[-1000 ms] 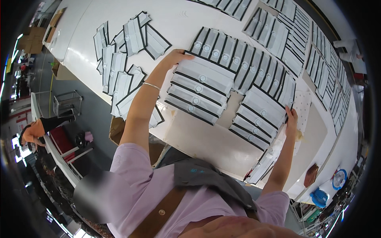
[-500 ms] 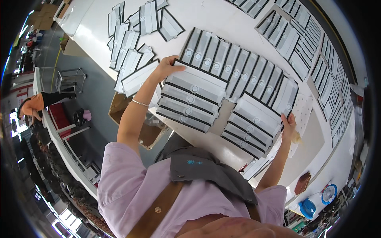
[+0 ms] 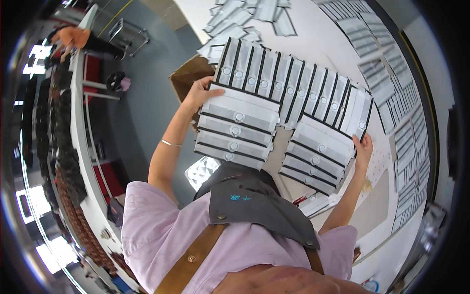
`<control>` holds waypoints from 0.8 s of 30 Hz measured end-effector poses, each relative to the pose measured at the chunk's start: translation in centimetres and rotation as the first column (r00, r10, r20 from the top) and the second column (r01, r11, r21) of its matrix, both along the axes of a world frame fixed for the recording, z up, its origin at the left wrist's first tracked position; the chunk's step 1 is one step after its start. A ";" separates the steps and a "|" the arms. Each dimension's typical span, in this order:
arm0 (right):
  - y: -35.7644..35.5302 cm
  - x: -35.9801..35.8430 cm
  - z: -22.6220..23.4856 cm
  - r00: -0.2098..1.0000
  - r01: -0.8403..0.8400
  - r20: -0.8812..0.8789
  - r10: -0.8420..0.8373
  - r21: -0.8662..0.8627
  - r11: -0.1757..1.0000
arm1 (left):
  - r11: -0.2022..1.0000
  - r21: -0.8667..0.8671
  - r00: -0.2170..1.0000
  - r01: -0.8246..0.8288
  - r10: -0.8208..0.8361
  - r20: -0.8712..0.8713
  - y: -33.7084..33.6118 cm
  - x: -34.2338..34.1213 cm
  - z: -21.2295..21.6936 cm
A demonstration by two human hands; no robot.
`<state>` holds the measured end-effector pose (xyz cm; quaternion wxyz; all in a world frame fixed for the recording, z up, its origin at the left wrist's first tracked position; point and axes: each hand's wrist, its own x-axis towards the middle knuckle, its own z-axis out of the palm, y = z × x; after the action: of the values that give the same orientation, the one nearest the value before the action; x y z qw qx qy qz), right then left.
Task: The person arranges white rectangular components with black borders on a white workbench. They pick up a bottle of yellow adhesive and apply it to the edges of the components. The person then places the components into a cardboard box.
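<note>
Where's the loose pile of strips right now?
In the head view, the loose pile lies on the white table at top middle, just beyond the left half of the held board.

The left hand, toward 11 o'clock, has its thumb pointing to 3 o'clock, its grip closed. The bare left forearm rises toward 1 o'clock. The right hand, at 3 o'clock, has its grip closed too; the right forearm slants nearly parallel, toward 1 o'clock.

Black-striped white packets, lilac shirt
</note>
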<state>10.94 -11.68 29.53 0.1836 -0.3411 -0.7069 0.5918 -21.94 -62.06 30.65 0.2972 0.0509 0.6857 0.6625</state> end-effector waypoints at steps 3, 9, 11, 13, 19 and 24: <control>-3.1 -3.2 1.2 0.995 -0.099 0.006 0.099 0.036 0.994 | 0.993 -0.020 0.993 -0.119 0.118 -0.014 -6.0 2.9 -0.2; -12.0 -11.3 0.9 0.945 -0.318 -0.070 0.319 0.022 0.948 | 0.941 -0.086 0.945 -0.326 0.328 0.004 -19.0 7.3 0.4; -15.8 -15.4 1.1 0.921 -0.383 -0.062 0.384 0.019 0.924 | 0.908 -0.095 0.912 -0.407 0.410 0.003 -23.0 7.7 0.9; -19.2 -19.1 1.3 0.891 -0.451 -0.046 0.451 0.011 0.892 | 0.866 -0.093 0.870 -0.491 0.493 -0.002 -26.3 9.1 -0.1; -31.5 -30.4 -1.0 0.783 -0.619 -0.034 0.621 0.046 0.784 | 0.765 -0.105 0.770 -0.635 0.638 -0.012 -38.1 9.5 -1.6; -44.1 -40.0 -3.3 0.721 -0.692 0.019 0.692 0.067 0.719 | 0.713 -0.086 0.717 -0.695 0.697 -0.016 -49.8 6.1 -1.6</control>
<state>-29.02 -55.82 26.27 -0.0363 -0.0440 -0.8024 0.5940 -15.82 -111.83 29.05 0.0341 -0.2294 0.6797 0.6959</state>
